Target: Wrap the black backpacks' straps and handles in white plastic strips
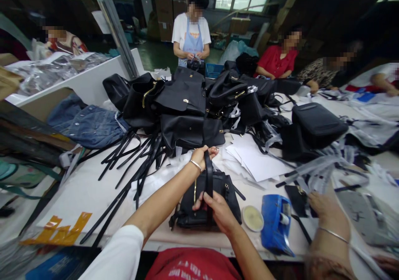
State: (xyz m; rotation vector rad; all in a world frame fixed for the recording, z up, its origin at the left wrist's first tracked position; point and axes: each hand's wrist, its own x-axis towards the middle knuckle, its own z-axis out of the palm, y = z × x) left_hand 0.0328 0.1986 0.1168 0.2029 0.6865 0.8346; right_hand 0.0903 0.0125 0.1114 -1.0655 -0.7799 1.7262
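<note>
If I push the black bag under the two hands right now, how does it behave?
Black bag probably won't roll: it sits broad and low on the table. Its strap, a thin flat band at the left hand and right hand, likely bends easily.

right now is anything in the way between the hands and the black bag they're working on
Nothing visible: the left hand and right hand are both on the strap of the black bag. The round container sits beside it.
</note>
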